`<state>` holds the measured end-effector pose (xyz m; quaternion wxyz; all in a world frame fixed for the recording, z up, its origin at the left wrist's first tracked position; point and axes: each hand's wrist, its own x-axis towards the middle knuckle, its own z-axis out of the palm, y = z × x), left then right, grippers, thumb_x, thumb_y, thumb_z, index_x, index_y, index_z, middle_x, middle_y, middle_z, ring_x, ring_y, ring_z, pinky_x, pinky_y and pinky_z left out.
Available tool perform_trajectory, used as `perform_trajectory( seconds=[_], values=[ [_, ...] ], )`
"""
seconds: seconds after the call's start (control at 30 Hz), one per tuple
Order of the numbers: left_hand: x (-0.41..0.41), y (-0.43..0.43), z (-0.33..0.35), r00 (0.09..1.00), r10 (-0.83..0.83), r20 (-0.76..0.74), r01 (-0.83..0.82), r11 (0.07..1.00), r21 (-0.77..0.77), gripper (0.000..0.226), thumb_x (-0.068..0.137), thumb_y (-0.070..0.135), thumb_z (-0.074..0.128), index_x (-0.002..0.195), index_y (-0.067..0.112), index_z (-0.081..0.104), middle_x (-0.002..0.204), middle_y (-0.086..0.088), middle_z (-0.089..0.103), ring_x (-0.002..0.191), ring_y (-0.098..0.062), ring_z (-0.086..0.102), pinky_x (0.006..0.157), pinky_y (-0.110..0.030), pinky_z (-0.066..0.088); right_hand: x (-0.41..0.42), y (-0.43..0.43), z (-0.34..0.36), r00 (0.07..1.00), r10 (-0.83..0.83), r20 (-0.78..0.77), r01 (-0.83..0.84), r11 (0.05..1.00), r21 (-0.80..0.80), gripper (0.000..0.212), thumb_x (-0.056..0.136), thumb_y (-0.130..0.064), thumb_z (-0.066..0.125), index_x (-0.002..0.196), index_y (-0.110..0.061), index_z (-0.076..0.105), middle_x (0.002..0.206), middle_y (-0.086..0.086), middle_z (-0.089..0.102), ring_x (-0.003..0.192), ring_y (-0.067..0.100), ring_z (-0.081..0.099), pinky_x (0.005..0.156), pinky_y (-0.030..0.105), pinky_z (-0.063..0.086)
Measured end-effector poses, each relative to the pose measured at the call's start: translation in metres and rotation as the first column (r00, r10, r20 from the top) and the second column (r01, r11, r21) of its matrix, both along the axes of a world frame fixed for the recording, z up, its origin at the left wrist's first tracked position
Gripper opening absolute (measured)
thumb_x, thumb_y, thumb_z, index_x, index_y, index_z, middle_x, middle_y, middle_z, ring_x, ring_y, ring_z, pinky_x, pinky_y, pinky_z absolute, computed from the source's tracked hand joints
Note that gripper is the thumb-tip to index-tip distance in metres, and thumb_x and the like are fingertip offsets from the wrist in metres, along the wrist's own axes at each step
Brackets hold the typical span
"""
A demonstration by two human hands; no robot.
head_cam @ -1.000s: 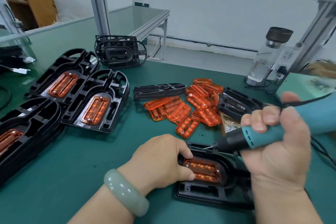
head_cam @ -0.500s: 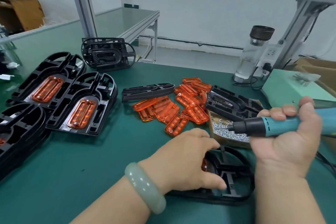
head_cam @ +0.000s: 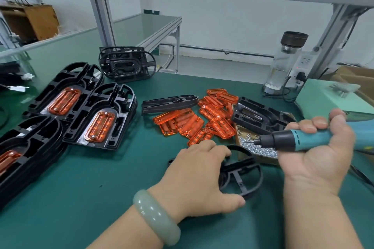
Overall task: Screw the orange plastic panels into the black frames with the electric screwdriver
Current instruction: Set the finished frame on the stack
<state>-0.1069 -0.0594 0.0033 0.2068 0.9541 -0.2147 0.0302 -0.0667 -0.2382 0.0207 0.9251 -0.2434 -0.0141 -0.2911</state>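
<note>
The right hand point(head_cam: 315, 159) grips the teal electric screwdriver point(head_cam: 299, 139) with its tip at the box of small silver screws point(head_cam: 261, 148), the left hand point(head_cam: 198, 180) clasps a black plastic frame point(head_cam: 249, 178) lying on the green surface point(head_cam: 101, 188), so next, I reckon, a screw must be carried to it.

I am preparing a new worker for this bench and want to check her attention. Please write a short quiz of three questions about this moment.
1. What does the right hand hold?
A. the teal-and-black electric screwdriver
B. a clear glass bottle
C. a loose orange plastic panel
2. True or false: the screwdriver's tip is pressed on an orange panel.
3. Fill in: the left hand grips a black plastic ____.

Key
1. A
2. False: the tip points at the small silver screws.
3. frame
</note>
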Motion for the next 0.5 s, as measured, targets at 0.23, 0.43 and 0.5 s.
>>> perform_trajectory(
  seconds=[0.23,0.43,0.5],
  values=[
    [-0.019,0.044,0.009,0.952,0.307,-0.021,-0.308,0.950,-0.056,0.085,0.057,0.077,0.052,0.131,0.038,0.036,0.127,0.022,0.039,0.118,-0.005,0.044,0.099,-0.029,0.040,-0.001,0.007,-0.001,0.999,0.052,-0.007,-0.052,0.999,0.000,0.012,0.097,-0.020,0.047,0.090,-0.029,0.052,0.061,-0.012,0.048,0.052,0.003,0.043,0.064,0.020,0.040],
    [-0.042,0.078,0.012,0.834,0.545,-0.085,-0.546,0.838,0.018,0.087,0.054,0.080,0.050,0.130,0.040,0.038,0.127,0.020,0.043,0.109,-0.006,0.052,0.086,-0.028,0.044,-0.003,0.016,-0.002,0.996,0.093,-0.016,-0.094,0.995,-0.045,0.014,0.097,-0.020,0.045,0.089,-0.029,0.052,0.061,-0.012,0.047,0.052,0.003,0.042,0.065,0.020,0.040],
    [-0.049,0.089,0.013,0.781,0.618,-0.085,-0.615,0.786,0.066,0.087,0.053,0.081,0.050,0.129,0.040,0.039,0.127,0.019,0.044,0.108,-0.008,0.053,0.079,-0.028,0.043,-0.003,0.018,-0.003,0.995,0.098,-0.023,-0.099,0.994,-0.055,0.015,0.098,-0.019,0.044,0.090,-0.029,0.052,0.061,-0.012,0.046,0.052,0.003,0.042,0.065,0.019,0.040]
  ],
)
